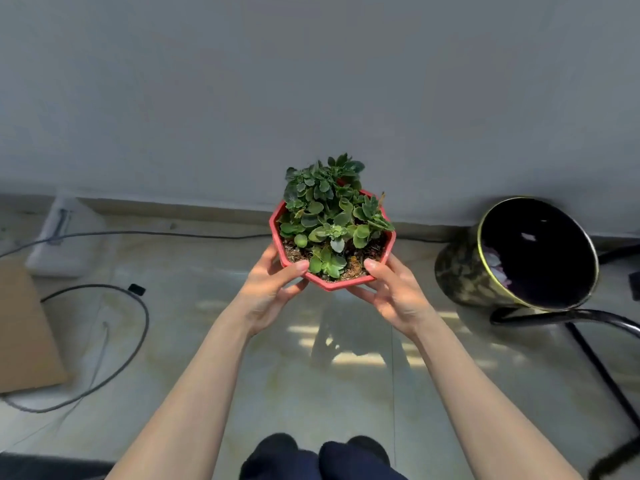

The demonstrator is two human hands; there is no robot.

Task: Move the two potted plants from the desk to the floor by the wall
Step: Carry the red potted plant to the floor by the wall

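Note:
A red eight-sided pot (332, 285) filled with soil and green succulents (329, 216) is held out in front of me, above the tiled floor (277, 358) and close to the grey wall (311, 98). My left hand (273, 289) grips its left side with the thumb over the rim. My right hand (391, 292) holds its right side the same way. Only this one potted plant is in view.
A dark bin with a gold rim (519, 254) stands to the right, beside a black chair base (571, 327). On the left lie a white power strip (65, 233), black cables (135, 327) and a cardboard sheet (24, 330). My dark shoes (318, 459) show at the bottom.

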